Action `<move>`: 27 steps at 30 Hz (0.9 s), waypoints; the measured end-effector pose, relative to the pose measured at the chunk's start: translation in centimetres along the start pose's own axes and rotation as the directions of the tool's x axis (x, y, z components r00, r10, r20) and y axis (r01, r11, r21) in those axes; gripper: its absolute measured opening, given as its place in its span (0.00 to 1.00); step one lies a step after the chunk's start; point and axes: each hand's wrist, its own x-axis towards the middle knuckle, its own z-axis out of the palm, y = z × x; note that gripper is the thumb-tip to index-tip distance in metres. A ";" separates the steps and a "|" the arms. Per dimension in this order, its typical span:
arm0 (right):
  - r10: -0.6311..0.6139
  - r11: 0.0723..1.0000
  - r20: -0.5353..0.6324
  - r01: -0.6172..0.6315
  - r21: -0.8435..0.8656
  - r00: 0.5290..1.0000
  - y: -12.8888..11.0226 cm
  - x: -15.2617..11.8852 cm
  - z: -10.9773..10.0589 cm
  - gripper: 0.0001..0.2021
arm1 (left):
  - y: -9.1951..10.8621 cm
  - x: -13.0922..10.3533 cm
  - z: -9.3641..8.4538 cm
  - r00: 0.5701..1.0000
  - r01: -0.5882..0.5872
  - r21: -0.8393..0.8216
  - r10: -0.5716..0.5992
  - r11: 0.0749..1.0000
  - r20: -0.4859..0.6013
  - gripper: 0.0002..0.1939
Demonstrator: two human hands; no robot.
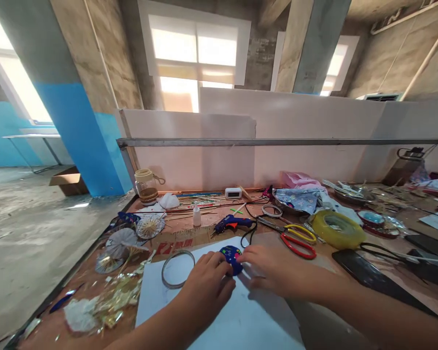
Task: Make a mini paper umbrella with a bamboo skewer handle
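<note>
Both hands meet over a white sheet at the front of the table. Between them is a small dark blue patterned piece with colourful spots. My left hand has its curled fingers on the piece's left edge. From the right, the fingertips of my right hand pinch its other edge. A grey ring lies on the sheet, left of my left hand. Just behind the piece rests a blue glue gun with an orange trigger.
Red and yellow-handled scissors, yellow tape and a black phone lie to the right. Small paper umbrellas and shiny scraps are at left. Behind stand a small white bottle and a jar.
</note>
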 end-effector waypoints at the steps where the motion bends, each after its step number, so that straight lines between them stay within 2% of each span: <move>1: 0.011 1.000 -0.003 -0.011 0.008 1.000 0.1 0.3 1.2 0.24 | 0.0 0.0 0.0 1.000 0.001 0.007 -0.001 1.000 -0.005 0.04; 4: 0.067 0.996 -0.056 -0.063 0.066 0.996 0.4 0.7 4.3 0.33 | 0.2 -0.1 0.2 0.999 -0.019 0.010 0.019 1.000 -0.030 0.03; 7: 0.125 0.988 -0.172 -0.107 0.112 0.977 0.7 0.3 6.6 0.29 | 0.2 -0.2 0.4 0.999 -0.012 0.010 0.012 1.000 -0.032 0.04; 11: 0.120 0.986 -0.234 -0.088 0.145 0.965 1.3 -0.6 8.0 0.25 | 0.1 -0.3 0.7 1.000 0.015 -0.002 -0.015 1.000 -0.022 0.05; 14: 0.134 0.984 -0.258 -0.098 0.149 0.957 1.4 -1.0 8.1 0.19 | -0.1 -0.4 0.7 0.999 0.046 -0.026 -0.046 0.999 -0.028 0.13; 17: 0.144 0.984 -0.279 -0.108 0.140 0.949 1.0 -0.9 7.6 0.19 | -0.3 -0.3 0.6 0.998 0.061 -0.070 -0.063 0.996 -0.024 0.19; 22: 0.124 0.985 -0.289 -0.083 0.151 0.949 0.3 -0.5 6.6 0.15 | -0.9 0.2 0.7 1.000 0.010 -0.149 -0.007 0.989 0.020 0.18; 27: 0.121 0.991 -0.336 -0.092 0.100 0.934 0.1 -0.4 5.9 0.13 | -1.2 0.4 0.9 1.000 -0.027 -0.151 0.028 0.988 0.007 0.15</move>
